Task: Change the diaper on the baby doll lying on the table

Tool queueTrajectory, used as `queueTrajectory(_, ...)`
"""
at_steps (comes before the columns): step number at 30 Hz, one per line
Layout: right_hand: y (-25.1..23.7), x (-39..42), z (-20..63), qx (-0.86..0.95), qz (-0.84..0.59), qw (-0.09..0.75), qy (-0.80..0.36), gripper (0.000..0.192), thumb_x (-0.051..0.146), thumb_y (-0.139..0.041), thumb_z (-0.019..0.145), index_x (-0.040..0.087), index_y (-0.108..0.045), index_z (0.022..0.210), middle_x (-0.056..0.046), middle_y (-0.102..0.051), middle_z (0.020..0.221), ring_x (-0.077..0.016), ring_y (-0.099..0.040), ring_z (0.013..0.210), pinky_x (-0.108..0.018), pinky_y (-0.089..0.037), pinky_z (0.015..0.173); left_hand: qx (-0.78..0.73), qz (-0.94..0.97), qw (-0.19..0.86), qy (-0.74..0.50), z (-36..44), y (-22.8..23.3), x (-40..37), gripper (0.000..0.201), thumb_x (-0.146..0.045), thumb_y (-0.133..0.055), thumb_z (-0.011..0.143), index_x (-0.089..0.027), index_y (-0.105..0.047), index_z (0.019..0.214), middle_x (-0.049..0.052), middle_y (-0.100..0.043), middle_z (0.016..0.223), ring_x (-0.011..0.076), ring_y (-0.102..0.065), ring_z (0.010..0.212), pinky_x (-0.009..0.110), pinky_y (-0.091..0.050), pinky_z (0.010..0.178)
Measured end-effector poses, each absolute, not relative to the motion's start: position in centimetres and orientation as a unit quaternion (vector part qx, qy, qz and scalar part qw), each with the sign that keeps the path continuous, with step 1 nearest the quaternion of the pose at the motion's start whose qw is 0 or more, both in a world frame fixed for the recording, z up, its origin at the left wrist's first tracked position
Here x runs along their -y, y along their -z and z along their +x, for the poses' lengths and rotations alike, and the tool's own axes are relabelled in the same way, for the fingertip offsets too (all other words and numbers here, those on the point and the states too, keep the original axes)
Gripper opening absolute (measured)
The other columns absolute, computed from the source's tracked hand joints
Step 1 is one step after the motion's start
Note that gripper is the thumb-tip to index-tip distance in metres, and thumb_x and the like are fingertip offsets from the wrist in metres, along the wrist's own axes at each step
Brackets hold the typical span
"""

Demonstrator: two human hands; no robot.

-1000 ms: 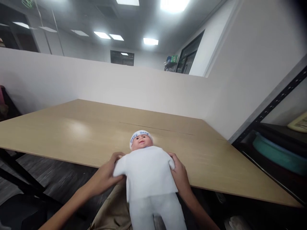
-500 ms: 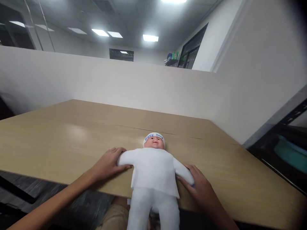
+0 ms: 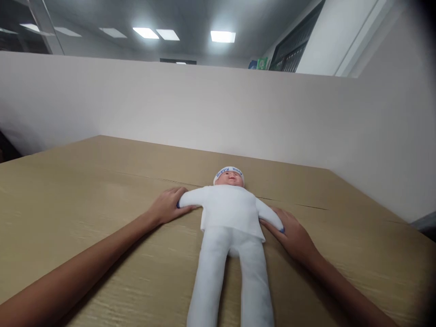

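Observation:
A baby doll (image 3: pixel 230 212) in a white suit and a white cap with blue lettering lies face up on the light wooden table (image 3: pixel 85 190), head away from me, legs toward me. My left hand (image 3: pixel 167 208) rests at the end of the doll's left-side arm, fingers wrapped about its tip. My right hand (image 3: pixel 292 232) lies at the tip of the other arm, which slants down to the right. Both of the doll's arms are spread out from the body.
A white partition wall (image 3: pixel 143 109) runs along the far edge of the table and meets a white wall at the right. Ceiling lights show above it. A dark strip shows at the far right past the table's corner.
The doll has gone from hanging over the near table edge to lying fully on the table. My hands have shifted from its sides to the ends of its spread arms.

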State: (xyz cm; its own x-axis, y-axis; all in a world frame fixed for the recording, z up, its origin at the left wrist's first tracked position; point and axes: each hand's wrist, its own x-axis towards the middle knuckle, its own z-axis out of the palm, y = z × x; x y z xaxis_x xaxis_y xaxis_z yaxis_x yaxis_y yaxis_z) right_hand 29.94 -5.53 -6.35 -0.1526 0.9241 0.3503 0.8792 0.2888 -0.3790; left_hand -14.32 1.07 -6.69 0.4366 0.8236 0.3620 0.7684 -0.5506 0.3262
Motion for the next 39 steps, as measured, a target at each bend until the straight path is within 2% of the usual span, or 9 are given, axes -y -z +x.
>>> queueTrajectory(5, 6.2, -1.5, 29.6, 0.759, -0.589, 0.275, -0.024, 0.039, 0.049, -0.055, 0.101, 0.027, -0.067, 0.131, -0.008, -0.076, 0.129, -0.0321, -0.071, 0.115, -0.045, -0.055, 0.097, -0.487, 0.824, 0.009, -0.291, -14.1, 7.7, -8.1, 0.059, -0.075, -0.059, 0.097, -0.021, -0.065, 0.120, 0.012, -0.076, 0.115, 0.0330, -0.070, 0.104, 0.042, -0.052, 0.087)
queueTrajectory(9, 6.9, -6.2, 30.0, 0.754, -0.591, 0.284, 0.023, 0.045, 0.041, -0.059, 0.091, 0.021, -0.063, 0.132, -0.012, -0.075, 0.126, -0.0333, -0.070, 0.111, -0.045, -0.054, 0.095, -0.498, 0.808, -0.005, -0.313, -14.1, 8.5, -12.7, 0.063, -0.077, -0.060, 0.096, -0.021, -0.065, 0.124, 0.013, -0.076, 0.120, 0.0350, -0.066, 0.110, 0.046, -0.050, 0.096)
queueTrajectory(16, 8.0, -9.0, 31.3, 0.756, -0.579, 0.301, 0.047, 0.049, 0.059, -0.054, 0.102, 0.022, -0.065, 0.134, -0.013, -0.075, 0.129, -0.0346, -0.069, 0.114, -0.046, -0.052, 0.099, -0.497, 0.810, 0.034, -0.308, -14.5, 9.5, -15.6, 0.060, -0.066, -0.062, 0.098, -0.022, -0.061, 0.138, 0.012, -0.073, 0.130, 0.0357, -0.063, 0.116, 0.050, -0.047, 0.103)
queueTrajectory(20, 8.5, -9.3, 32.0, 0.755, -0.587, 0.285, 0.058, 0.058, 0.063, -0.051, 0.103, 0.025, -0.063, 0.144, -0.012, -0.075, 0.135, -0.0360, -0.068, 0.117, -0.050, -0.050, 0.103, -0.510, 0.806, 0.048, -0.297, -14.5, 9.3, -15.2, 0.059, -0.066, -0.063, 0.097, -0.022, -0.062, 0.137, 0.012, -0.074, 0.128, 0.0367, -0.062, 0.117, 0.050, -0.046, 0.104)
queueTrajectory(23, 9.1, -9.0, 32.2, 0.744, -0.604, 0.276, 0.078, 0.067, 0.063, -0.047, 0.103, 0.021, -0.055, 0.155, -0.017, -0.070, 0.142, -0.0377, -0.064, 0.124, -0.054, -0.049, 0.107, -0.513, 0.803, 0.046, -0.300, -14.5, 9.1, -14.4, 0.060, -0.064, -0.063, 0.097, -0.023, -0.061, 0.141, 0.012, -0.074, 0.130, 0.0365, -0.061, 0.120, 0.052, -0.044, 0.109)
queueTrajectory(27, 9.9, -6.7, 31.4, 0.713, -0.635, 0.275, 0.110, 0.079, 0.060, -0.049, 0.100, 0.010, -0.044, 0.161, -0.025, -0.061, 0.149, -0.0416, -0.057, 0.134, -0.058, -0.046, 0.113, -0.533, 0.782, 0.032, -0.321, -14.8, 8.9, -12.1, 0.064, -0.059, -0.062, 0.098, -0.020, -0.055, 0.148, 0.016, -0.068, 0.139, 0.0389, -0.056, 0.128, 0.054, -0.042, 0.111)
queueTrajectory(31, 9.9, -2.5, 29.0, 0.702, -0.641, 0.287, 0.121, 0.074, 0.052, -0.050, 0.100, 0.008, -0.042, 0.159, -0.026, -0.056, 0.154, -0.0411, -0.051, 0.143, -0.058, -0.041, 0.121, -0.542, 0.760, 0.015, -0.358, -14.6, 8.1, -8.3, 0.059, -0.050, -0.060, 0.100, -0.015, -0.054, 0.147, 0.022, -0.061, 0.148, 0.0415, -0.050, 0.136, 0.058, -0.040, 0.114)
queueTrajectory(35, 7.4, 4.1, 25.2, 0.702, -0.622, 0.334, 0.100, 0.070, 0.046, -0.050, 0.100, 0.017, -0.037, 0.163, -0.022, -0.052, 0.159, -0.0402, -0.047, 0.148, -0.064, -0.040, 0.121, -0.512, 0.761, 0.014, -0.398, -12.9, 5.1, -2.2, 0.038, -0.038, -0.052, 0.105, -0.018, -0.057, 0.137, 0.017, -0.065, 0.140, 0.0354, -0.054, 0.133, 0.055, -0.042, 0.116)
queueTrajectory(39, 6.2, 16.2, 22.8, 0.693, -0.598, 0.400, 0.051, 0.065, 0.050, -0.047, 0.105, 0.034, -0.037, 0.166, -0.013, -0.058, 0.157, -0.0405, -0.054, 0.143, -0.069, -0.047, 0.117, -0.447, 0.763, 0.045, -0.464, -11.2, 3.6, 8.9, 0.039, -0.040, -0.052, 0.108, -0.026, -0.053, 0.145, 0.012, -0.068, 0.134, 0.0299, -0.062, 0.123, 0.050, -0.053, 0.108)
